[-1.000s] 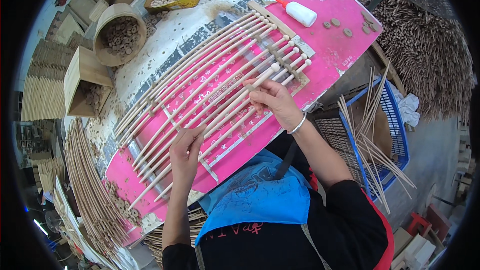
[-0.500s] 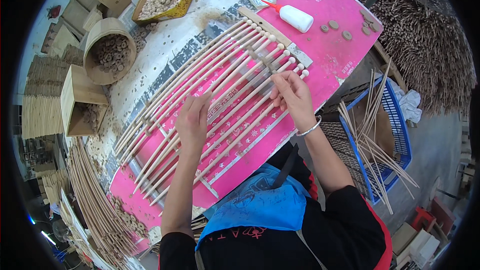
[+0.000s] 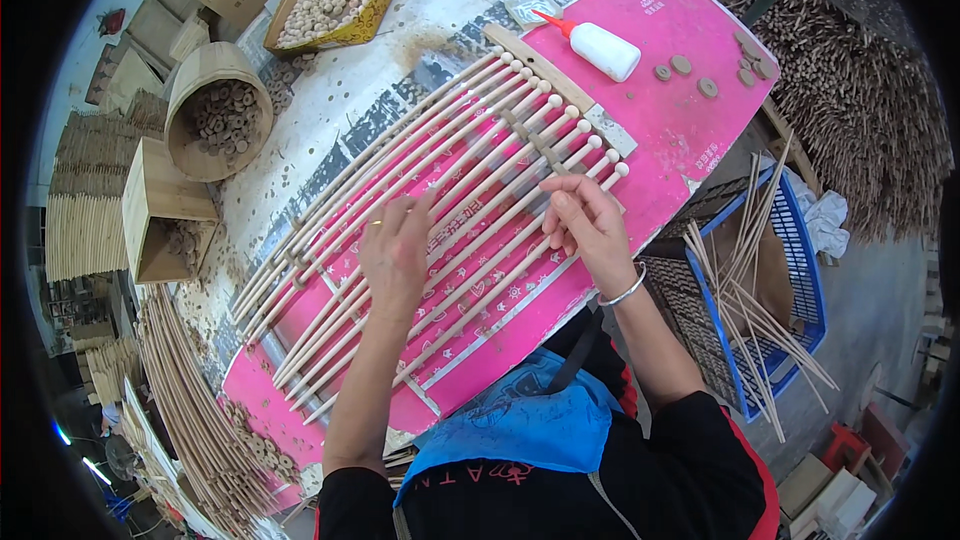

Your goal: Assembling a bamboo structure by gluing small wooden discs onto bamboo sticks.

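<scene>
Head view shows your left hand [image 3: 396, 245] spread flat, fingers pressing the curved wooden rods [image 3: 440, 210] lying fanned across the pink board [image 3: 680, 130]; your right hand [image 3: 588, 225], fingers loosely extended, touches the rods nearer their capped ends.

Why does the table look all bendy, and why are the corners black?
In the head view, the fisheye lens curves straight edges, so the pink board and the wooden rods bow toward the rim; the black corners lie outside the lens circle. Light is even daylight with soft shadows; the left hand and right hand look sharp, not blurred.
</scene>
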Action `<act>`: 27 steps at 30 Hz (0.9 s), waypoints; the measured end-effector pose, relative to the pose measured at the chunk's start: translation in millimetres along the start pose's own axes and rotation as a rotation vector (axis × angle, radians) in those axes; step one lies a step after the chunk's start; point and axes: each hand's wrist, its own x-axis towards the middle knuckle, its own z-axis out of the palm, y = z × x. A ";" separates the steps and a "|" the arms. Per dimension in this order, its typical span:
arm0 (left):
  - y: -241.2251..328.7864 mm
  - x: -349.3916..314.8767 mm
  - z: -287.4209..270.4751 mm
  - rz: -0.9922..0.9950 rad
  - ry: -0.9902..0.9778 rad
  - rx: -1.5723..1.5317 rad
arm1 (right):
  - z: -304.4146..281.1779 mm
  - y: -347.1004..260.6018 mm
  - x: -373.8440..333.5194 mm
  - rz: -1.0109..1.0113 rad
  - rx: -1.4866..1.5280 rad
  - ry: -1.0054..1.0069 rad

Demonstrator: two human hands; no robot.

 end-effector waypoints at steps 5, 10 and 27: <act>-61.4 -17.4 -21.0 -0.080 -0.016 0.049 | -2.2 3.9 -5.2 0.019 -0.017 -0.005; -95.6 -38.4 -11.7 -0.063 -0.061 0.105 | 5.6 5.9 -10.7 0.030 -0.028 -0.029; -23.9 -111.4 -141.2 -0.085 -0.038 0.110 | 113.5 10.4 -9.6 0.212 0.401 -0.190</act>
